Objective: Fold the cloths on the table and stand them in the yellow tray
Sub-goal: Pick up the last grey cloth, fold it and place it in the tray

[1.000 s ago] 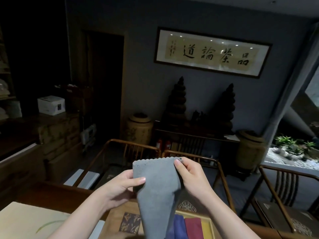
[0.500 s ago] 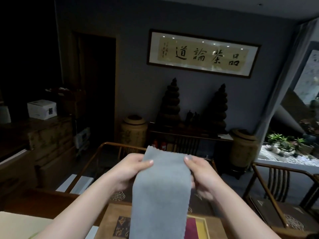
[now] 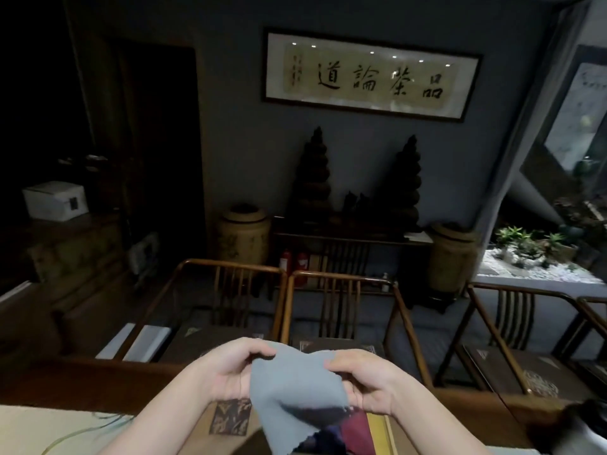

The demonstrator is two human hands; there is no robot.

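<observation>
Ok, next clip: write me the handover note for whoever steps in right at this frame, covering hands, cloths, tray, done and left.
Left hand: gripping the left edge of the grey cloth, held in the air above the table.
Right hand: gripping the cloth's right edge; the top sags between the two hands, the lower part hangs down.
Yellow tray: right under the cloth at the bottom of the view, with a red cloth and a dark blue cloth already in it.
Done: those two appear stowed.
Left: finish folding the grey cloth and stand it in the tray. Any other cloths on the table are out of view.
</observation>
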